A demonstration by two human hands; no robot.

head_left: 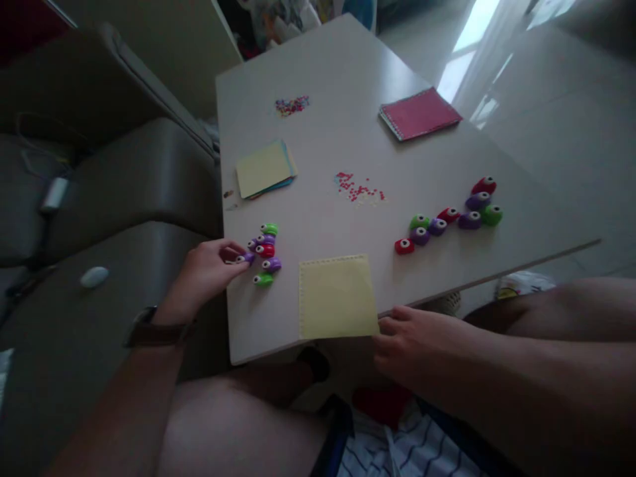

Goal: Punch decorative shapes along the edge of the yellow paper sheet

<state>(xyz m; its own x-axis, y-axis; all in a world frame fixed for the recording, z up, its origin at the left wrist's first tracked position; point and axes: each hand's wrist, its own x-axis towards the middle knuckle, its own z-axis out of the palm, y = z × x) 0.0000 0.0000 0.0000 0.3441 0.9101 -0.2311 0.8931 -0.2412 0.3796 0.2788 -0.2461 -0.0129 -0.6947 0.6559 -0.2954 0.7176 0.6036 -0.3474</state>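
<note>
Paper sheet (pixel 336 297) lies on table (pixel 318 132) between two punch clusters (pixel 263 253).
</note>
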